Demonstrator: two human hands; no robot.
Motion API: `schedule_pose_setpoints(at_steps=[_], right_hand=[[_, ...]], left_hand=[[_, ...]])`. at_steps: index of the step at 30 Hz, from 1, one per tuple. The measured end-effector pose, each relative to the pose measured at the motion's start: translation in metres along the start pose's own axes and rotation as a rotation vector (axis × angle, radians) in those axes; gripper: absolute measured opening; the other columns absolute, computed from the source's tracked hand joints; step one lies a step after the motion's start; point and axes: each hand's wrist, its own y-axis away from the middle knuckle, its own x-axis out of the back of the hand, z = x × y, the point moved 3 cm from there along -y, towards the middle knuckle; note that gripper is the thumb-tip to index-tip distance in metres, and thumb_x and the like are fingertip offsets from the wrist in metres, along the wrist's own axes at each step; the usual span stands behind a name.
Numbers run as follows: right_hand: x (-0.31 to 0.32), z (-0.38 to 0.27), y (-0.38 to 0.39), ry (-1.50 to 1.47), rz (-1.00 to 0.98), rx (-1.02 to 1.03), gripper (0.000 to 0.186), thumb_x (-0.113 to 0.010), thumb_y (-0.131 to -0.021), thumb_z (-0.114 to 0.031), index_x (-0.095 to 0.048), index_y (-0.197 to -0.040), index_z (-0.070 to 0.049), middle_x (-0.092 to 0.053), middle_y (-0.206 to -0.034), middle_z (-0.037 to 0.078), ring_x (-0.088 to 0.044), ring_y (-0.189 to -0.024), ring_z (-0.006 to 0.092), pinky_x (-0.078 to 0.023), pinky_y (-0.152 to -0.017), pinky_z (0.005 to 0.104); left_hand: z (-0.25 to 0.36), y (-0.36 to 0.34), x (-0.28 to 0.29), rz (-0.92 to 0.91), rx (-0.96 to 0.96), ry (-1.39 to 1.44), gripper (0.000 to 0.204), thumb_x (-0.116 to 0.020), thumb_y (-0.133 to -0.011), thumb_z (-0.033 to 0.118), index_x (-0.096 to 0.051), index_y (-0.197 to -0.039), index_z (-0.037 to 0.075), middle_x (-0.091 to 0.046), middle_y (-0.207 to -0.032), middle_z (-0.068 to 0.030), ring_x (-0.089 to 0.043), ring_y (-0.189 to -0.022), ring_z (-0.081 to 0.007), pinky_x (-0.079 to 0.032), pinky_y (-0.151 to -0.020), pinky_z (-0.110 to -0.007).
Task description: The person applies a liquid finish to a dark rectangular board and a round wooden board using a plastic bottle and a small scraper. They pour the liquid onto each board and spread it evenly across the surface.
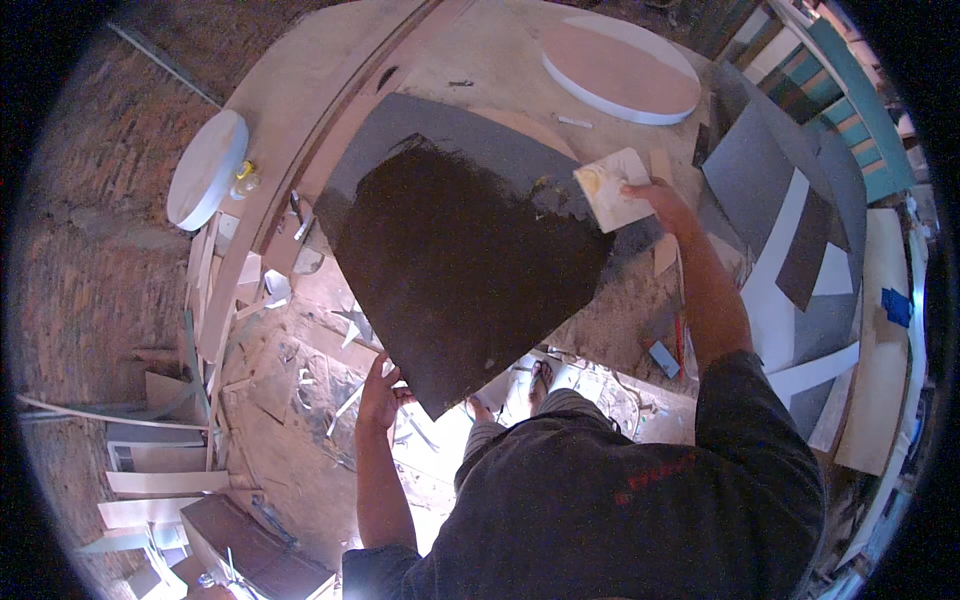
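A large sheet lies on the worktable, its near corner jutting over the edge toward me. Most of it is dark brown; the far strip is grey, with a ragged, smeared border between the two. My left hand grips the sheet's near left edge beside that corner, some fingers hidden under it. In my right hand is a pale square card with a yellowish stain, pinched at its right side. The card is over the sheet's far right edge; whether it touches cannot be made out.
A round white-edged board lies at the far right of the table, another disc at the left near a small bottle. Grey sheets and white strips are stacked at right. Offcuts litter the floor.
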Motion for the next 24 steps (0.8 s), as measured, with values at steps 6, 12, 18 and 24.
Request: schedule_pose_setpoints(at_steps=[6,12,18,24], right_hand=[[-0.009,0.005,-0.025,0.164,-0.023,-0.021,0.054,-0.082,-0.080,-0.032,-0.069,-0.120,0.002,-0.074,-0.106,0.012,-0.071,-0.098,0.0256,-0.050,-0.091,0.0402],[0.005,0.045,0.020,-0.096,0.036,-0.165,0.059,-0.083,-0.080,-0.029,-0.064,-0.127,0.002,-0.072,-0.114,0.012,-0.070,-0.102,0.0279,-0.051,-0.094,0.0402],[0.042,0.145,0.097,-0.052,0.177,0.181,0.061,-0.083,-0.081,-0.021,-0.058,-0.132,0.003,-0.071,-0.115,0.012,-0.070,-0.103,0.0272,-0.053,-0.095,0.0413],[-0.002,0.182,0.193,-0.148,0.322,-0.070,0.060,-0.081,-0.082,-0.018,-0.057,-0.132,0.002,-0.069,-0.118,0.013,-0.069,-0.106,0.0273,-0.055,-0.093,0.0420]], left_hand=[[0.019,0.023,0.001,0.094,-0.003,-0.030,0.055,-0.048,-0.106,0.009,-0.030,-0.157,0.018,-0.068,-0.098,-0.0128,-0.068,-0.064,-0.0197,-0.062,-0.062,-0.037],[0.034,0.033,0.020,0.126,-0.013,-0.136,0.059,-0.054,-0.102,0.008,-0.032,-0.156,0.016,-0.070,-0.095,-0.0113,-0.068,-0.065,-0.0168,-0.061,-0.063,-0.035],[0.060,0.020,0.031,-0.013,-0.008,-0.226,0.063,-0.057,-0.098,0.009,-0.034,-0.157,0.012,-0.072,-0.094,-0.0092,-0.069,-0.068,-0.0163,-0.060,-0.065,-0.033],[0.111,-0.046,0.073,-0.143,0.113,-0.426,0.069,-0.057,-0.094,0.007,-0.033,-0.159,0.011,-0.071,-0.096,-0.0093,-0.067,-0.069,-0.0194,-0.060,-0.067,-0.036]])
